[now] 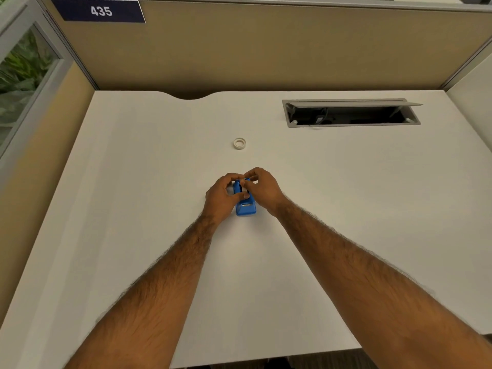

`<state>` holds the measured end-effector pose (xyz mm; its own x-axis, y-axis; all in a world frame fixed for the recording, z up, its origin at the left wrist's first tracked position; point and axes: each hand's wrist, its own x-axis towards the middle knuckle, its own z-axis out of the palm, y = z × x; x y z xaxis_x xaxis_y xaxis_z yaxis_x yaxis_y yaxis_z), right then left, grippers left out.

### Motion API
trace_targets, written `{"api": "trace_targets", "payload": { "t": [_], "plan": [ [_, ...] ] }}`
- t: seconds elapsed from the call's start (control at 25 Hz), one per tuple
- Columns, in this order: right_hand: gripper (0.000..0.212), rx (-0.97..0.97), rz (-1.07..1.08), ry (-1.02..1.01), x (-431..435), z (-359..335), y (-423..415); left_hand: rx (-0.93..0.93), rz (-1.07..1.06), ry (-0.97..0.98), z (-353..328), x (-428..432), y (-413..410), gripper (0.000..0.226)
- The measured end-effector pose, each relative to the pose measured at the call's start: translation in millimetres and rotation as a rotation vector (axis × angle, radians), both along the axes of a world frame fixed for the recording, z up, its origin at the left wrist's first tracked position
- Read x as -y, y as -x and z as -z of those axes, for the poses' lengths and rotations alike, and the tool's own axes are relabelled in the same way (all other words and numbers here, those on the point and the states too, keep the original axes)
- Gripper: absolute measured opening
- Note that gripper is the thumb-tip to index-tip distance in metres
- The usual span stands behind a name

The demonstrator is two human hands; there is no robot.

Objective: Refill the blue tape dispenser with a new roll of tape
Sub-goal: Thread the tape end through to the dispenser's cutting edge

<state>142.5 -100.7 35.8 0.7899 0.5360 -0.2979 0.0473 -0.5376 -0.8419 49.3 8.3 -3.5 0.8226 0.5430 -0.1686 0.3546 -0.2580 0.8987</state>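
Observation:
A small blue tape dispenser (246, 207) stands on the white desk (133, 209), its cutter end toward me. My left hand (219, 197) grips its left side, thumb across the body. My right hand (262, 187) is closed over the dispenser's top rear, fingertips pinched at the roll slot; what they pinch is hidden. A white ring of tape (239, 143) lies flat on the desk a short way beyond both hands, apart from them.
An open cable tray (351, 113) with a raised grey lid is set into the desk at the back right. Tan partition walls (266, 54) close the back and left. A sign (101, 11) reading 435 hangs at top left.

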Motion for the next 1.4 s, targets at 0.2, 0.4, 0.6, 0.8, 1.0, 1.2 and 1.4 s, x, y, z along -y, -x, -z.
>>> {"api": "trace_targets", "payload": {
  "t": [0.2, 0.4, 0.6, 0.8, 1.0, 1.2, 1.4],
  "plan": [
    [0.029, -0.012, -0.009, -0.051, 6.7, 6.8, 7.6, 0.030, -0.019, 0.010, 0.6, 2.0, 1.9, 0.046],
    [0.028, 0.007, -0.011, 0.000, 0.3, -3.0, 2.2, 0.011, -0.016, 0.027, 2.3, 0.6, 2.3, 0.050],
    [0.022, 0.002, -0.007, 0.068, -10.8, -4.1, -9.2, 0.012, 0.007, 0.026, -4.3, 0.0, 3.0, 0.051],
    [0.020, -0.028, 0.015, 0.044, -10.7, -0.5, -8.3, 0.011, 0.016, 0.021, -3.7, -2.1, 3.9, 0.048],
    [0.026, -0.099, 0.009, -0.098, 6.1, 0.4, 2.5, 0.015, 0.033, 0.006, -6.7, -2.5, 5.4, 0.047],
    [0.032, -0.112, -0.008, -0.092, 7.6, -1.1, 1.9, 0.005, 0.032, -0.020, -9.4, 0.4, 6.2, 0.049],
    [0.027, -0.027, -0.087, 0.035, -1.6, -7.3, -9.0, -0.006, 0.024, -0.016, -7.3, -1.0, 5.2, 0.051]
  ]
}}
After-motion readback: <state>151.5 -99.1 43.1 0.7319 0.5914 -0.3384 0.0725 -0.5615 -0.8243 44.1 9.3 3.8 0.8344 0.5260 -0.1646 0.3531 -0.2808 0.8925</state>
